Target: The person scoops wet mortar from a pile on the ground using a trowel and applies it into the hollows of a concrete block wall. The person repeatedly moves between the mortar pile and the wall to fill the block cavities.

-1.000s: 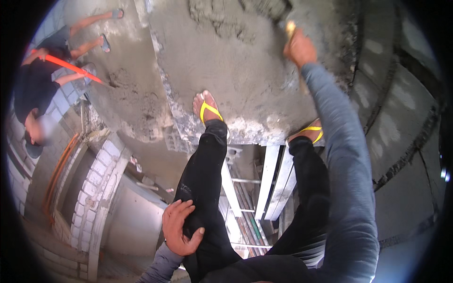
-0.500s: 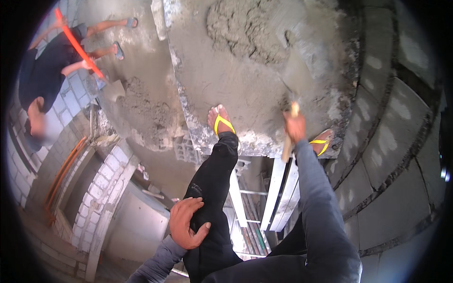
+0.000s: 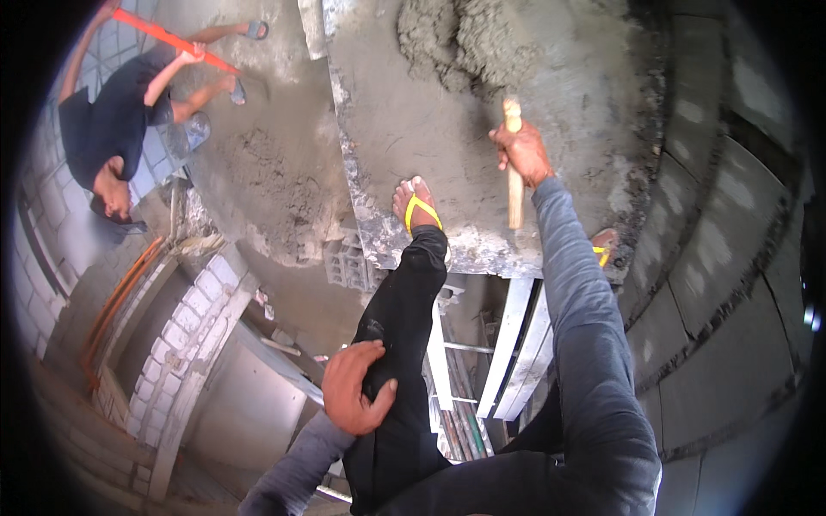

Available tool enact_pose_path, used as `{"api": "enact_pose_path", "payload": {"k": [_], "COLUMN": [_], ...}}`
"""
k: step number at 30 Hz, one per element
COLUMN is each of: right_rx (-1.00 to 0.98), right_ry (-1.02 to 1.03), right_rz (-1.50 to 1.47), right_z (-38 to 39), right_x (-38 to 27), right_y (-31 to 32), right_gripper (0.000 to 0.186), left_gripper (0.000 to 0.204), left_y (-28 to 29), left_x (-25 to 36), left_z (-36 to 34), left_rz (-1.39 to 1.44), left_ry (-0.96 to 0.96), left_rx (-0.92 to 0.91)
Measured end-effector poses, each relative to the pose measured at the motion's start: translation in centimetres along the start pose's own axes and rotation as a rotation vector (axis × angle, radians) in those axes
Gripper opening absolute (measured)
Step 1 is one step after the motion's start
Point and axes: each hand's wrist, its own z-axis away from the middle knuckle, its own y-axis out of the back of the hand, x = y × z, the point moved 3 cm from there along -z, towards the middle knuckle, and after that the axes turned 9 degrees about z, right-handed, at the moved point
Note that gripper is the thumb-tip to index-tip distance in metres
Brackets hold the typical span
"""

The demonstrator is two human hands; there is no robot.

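Observation:
My right hand (image 3: pixel 527 155) grips an upright wooden handle (image 3: pixel 515 205) over the mortar-smeared slab (image 3: pixel 409 129); the tool's far end is at a lumpy mound of wet mortar (image 3: pixel 465 47), its head not distinguishable. My left hand (image 3: pixel 357 387) rests on my left thigh with fingers loosely bent and apart, holding nothing. My feet, in yellow flip-flops (image 3: pixel 422 211), are at the slab's near edge.
At left a co-worker (image 3: pixel 112 138) holds a red-handled shovel (image 3: pixel 151 30) over rougher mortar. Below the slab's edge are white boards (image 3: pixel 503 344), pipes and an opening, with hollow blocks (image 3: pixel 348 267) beside it. A block wall (image 3: pixel 697 284) rises at right.
My right hand has moved with the handle from near my right foot up toward the mound. The co-worker has raised the shovel. The view has shifted slightly.

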Motion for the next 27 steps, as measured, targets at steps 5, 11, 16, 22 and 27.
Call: {"api": "enact_pose_path", "payload": {"k": [5,11,16,22,27], "right_rx": [-0.011,-0.057,0.034,0.19,0.373], "right_ry": [0.016,-0.021,0.174,0.118,0.01], "right_rz": [-0.012,-0.147,-0.099,-0.262,-0.347], "right_z": [12.9,35.0,57.0,80.6,97.7], "right_x": [-7.8,-17.4,-23.5,-22.6,-18.0], "right_y": [1.1,1.9,3.6,5.5,6.0], "right_gripper": [0.015,0.023,0.016,0.015,0.02], "left_gripper": [0.047,0.058,0.063,0.059,0.05], "left_y": [0.4,1.1,9.3,20.0,24.5], "left_x": [-0.4,-1.7,4.5,13.0,14.6], "left_z": [0.8,2.6,1.4,-1.6,-3.0], "left_rz": [-0.071,0.096,0.329,0.128,0.009], "left_ry": [-0.029,-0.147,-0.035,0.103,0.161], "left_rx": [-0.026,-0.065,-0.181,-0.265,-0.069]}}
